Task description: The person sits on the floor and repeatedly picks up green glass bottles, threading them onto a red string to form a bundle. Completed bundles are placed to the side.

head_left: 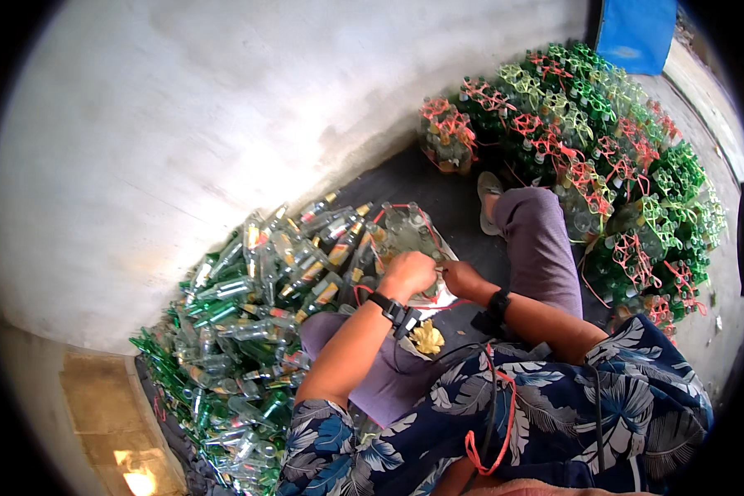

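Left hand [412,274]: fingers curled in over the near side of a bundle of clear bottles [403,227]; fingertips hidden, can't tell what it pinches. Right hand [465,281]: closed up just beside it, thumb and index seemingly pressed together; whether red cord [438,308] is between them, can't tell. Bundle stands upright between the knees, cord looped round its far side, more cord running near the wrists. White sheet [447,299] shows under the hands, crumpled yellow item [426,337] nearer the body.

Step in hand, judged: fastening cord about this bundle, apparently not finished. Next move calls for keeping the necks gathered, then drawing the cord tight without tipping anything.

Outward: pile of loose bottles [248,322] to the left, green and clear, mostly lying. Right and far right: many tied bundles [587,140], red and yellow-green cords at the necks. Pale wall [182,124] far left; blue panel [635,35] far right.
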